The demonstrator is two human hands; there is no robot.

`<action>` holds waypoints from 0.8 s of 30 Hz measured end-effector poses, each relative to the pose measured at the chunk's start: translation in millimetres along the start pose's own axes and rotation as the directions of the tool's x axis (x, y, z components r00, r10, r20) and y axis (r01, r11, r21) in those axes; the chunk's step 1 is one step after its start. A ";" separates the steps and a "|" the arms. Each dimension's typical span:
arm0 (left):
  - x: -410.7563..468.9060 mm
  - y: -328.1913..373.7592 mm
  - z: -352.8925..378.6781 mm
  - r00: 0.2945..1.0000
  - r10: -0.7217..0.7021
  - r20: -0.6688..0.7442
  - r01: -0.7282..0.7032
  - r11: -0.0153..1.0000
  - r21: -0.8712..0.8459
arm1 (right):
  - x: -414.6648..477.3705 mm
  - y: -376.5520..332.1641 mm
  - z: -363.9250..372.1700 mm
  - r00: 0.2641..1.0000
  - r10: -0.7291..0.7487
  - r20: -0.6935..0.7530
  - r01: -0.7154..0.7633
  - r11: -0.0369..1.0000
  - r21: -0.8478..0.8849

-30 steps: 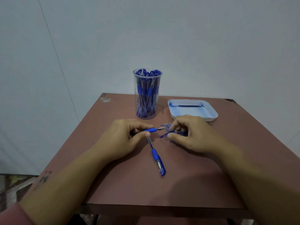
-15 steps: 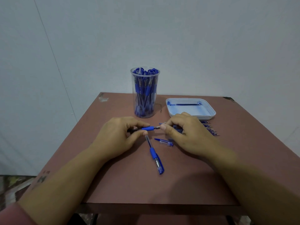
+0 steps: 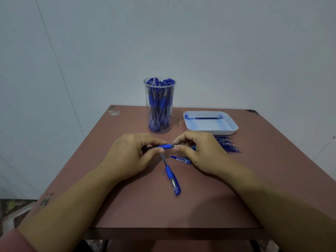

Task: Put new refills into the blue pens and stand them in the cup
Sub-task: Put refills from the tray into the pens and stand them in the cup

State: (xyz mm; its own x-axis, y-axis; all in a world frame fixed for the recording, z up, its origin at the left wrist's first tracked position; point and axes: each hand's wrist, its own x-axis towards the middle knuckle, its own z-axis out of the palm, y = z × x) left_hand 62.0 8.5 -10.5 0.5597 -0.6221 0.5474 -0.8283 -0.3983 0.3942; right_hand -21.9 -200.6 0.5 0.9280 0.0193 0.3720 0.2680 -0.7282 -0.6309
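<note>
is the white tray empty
No, one thin blue refill lies in the white tray along its far wall.

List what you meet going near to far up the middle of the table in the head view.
Lying pen → held pen → cup; tray left out, level with the cup.

Bare indoor work corner, its exact kind unclear: a small brown table (image 3: 154, 211) stands against a plain pale wall (image 3: 218, 51) that fills the upper frame. At centre sit a clear cup (image 3: 160, 113) packed with blue pens (image 3: 160, 83), a white tray (image 3: 214, 132) and a row of refills (image 3: 227, 144). Patterned floor (image 3: 11, 211) shows at lower left.
</note>
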 end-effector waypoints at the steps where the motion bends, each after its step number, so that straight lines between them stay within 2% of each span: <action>1: -0.1 -0.3 0.0 1.000 -0.002 -0.002 0.002 1.000 -0.001 | -0.6 -0.6 -0.2 1.000 -0.003 -0.002 0.003 1.000 0.006; 5: 0.6 -1.8 -0.2 1.000 0.015 -0.026 -0.016 1.000 -0.016 | -2.0 -2.0 -1.2 1.000 0.000 -0.012 0.000 1.000 0.017; 10: 0.0 -2.8 0.3 1.000 0.019 -0.020 -0.019 1.000 0.002 | -0.4 1.1 0.0 0.998 -0.052 -0.026 0.050 0.997 -0.060; 17: 0.6 -0.9 -0.5 0.999 0.027 -0.019 -0.027 1.000 0.001 | -1.7 -0.4 -0.7 1.000 -0.018 -0.019 0.016 0.998 -0.067; 24: 0.0 -1.6 -0.5 1.000 0.021 -0.014 -0.021 1.000 -0.002 | -2.4 -2.5 -1.8 0.999 -0.043 -0.007 0.042 0.995 -0.093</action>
State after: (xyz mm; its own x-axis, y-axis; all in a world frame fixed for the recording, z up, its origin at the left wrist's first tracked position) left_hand 63.4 9.6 -10.7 0.5422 -0.6210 0.5660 -0.8400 -0.3837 0.3837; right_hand -25.2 -200.1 2.4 0.9139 0.0460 0.4034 0.2816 -0.7875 -0.5482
